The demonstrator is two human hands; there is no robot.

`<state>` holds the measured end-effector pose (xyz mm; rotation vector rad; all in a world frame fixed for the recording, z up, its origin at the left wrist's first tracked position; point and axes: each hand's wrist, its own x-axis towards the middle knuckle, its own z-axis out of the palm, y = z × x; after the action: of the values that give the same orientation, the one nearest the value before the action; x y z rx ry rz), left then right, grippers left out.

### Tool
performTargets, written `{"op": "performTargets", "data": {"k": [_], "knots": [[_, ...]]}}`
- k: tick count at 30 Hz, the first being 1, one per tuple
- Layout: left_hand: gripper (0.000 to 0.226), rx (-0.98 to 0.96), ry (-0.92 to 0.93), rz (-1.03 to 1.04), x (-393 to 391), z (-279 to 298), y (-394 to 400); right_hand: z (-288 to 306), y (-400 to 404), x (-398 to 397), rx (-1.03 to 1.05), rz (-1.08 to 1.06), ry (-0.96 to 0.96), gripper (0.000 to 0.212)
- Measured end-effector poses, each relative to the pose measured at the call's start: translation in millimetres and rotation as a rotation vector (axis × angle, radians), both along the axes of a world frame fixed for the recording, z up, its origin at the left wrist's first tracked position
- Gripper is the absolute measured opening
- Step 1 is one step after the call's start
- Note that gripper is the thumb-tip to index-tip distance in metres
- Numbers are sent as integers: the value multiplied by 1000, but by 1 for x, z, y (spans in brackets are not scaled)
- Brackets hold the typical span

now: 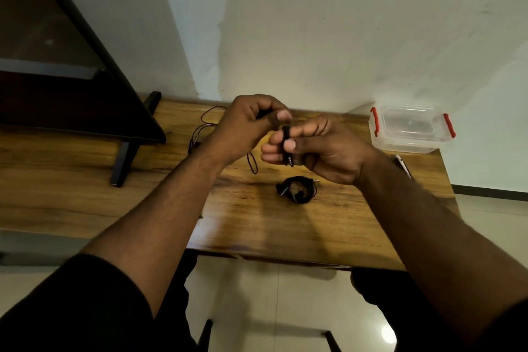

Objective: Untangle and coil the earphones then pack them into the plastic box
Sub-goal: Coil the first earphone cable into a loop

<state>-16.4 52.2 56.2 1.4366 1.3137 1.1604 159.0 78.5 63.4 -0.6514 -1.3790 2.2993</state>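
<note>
Left hand [251, 126]: we see it above frame centre, pinching the thin black earphone cable [253, 164], which trails back to the upper middle of the wooden table [257, 223].
Right hand [308, 146]: it grips the cable's plug end, turns wound round 1 finger.
Second set: a coiled black earphone bundle [297, 189] lies at centre.
Clear plastic box with red clips [411, 130]: upper right, lid on.
Technique: we judge even, light tension keeps loops neat.

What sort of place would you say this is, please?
Probably a room at home: a wooden table against a plain white wall, a glossy tiled floor, and a dark flat screen on a stand.
</note>
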Motion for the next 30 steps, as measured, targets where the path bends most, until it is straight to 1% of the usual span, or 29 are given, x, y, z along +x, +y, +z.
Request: {"op": "performTargets", "data": {"k": [2, 3, 4, 5, 6, 7, 8, 9, 11, 12, 14, 15, 16, 18, 20, 24, 26, 28, 30], "knots": [[20, -134, -249, 24, 6, 0, 0, 5, -5, -6, -38, -92, 168, 20], [23, -185, -313, 42, 11, -1, 0, 9, -7, -9, -38, -157, 240, 21], [27, -183, -306, 62, 16, -4, 0, 12, -7, -12, -47, -240, 310, 21], [30, -147, -261, 62, 21, -8, -1, 15, -5, -13, -63, -342, 368, 20], [32, -115, -219, 37, 26, -12, -3, 17, -3, -13, -80, -448, 404, 20], [30, -104, -171, 2, 28, -13, -4, 17, 0, -13, -70, -540, 408, 20], [22, -111, -109, -24, 30, -14, -6, 15, 4, -11, -6, -614, 371, 20], [15, -125, -42, -38, 30, -11, -6, 10, 7, -8, 119, -672, 283, 20], [11, -148, 83, -31, 28, -9, -6, -2, 14, -1, 497, -697, 15, 18], [11, -146, 144, -14, 26, -9, -5, -10, 18, 3, 711, -656, -130, 16], [11, -127, 269, 27, 19, -8, -3, -25, 25, 11, 1135, -492, -405, 11], [9, -121, 309, 40, 14, -7, -2, -31, 27, 14, 1264, -411, -507, 13], [7, -115, 343, 39, 9, -5, -2, -34, 29, 15, 1292, -350, -573, 15], [6, -117, 418, 18, 2, -2, -1, -36, 28, 15, 1226, -296, -619, 16], [7, -98, 478, 5, -3, 2, -2, -34, 26, 12, 1167, -249, -600, 17], [7, 6, 523, 22, -9, 10, -2, -32, 18, 6, 970, -159, -468, 17], [7, 68, 546, 16, -12, 9, -3, -31, 15, 4, 892, -127, -432, 20], [7, 113, 543, -2, -13, 5, -4, -27, 13, 2, 718, -87, -395, 18], [7, 122, 461, -8, -12, 3, -4, -21, 12, 4, 448, -36, -318, 18]]}}
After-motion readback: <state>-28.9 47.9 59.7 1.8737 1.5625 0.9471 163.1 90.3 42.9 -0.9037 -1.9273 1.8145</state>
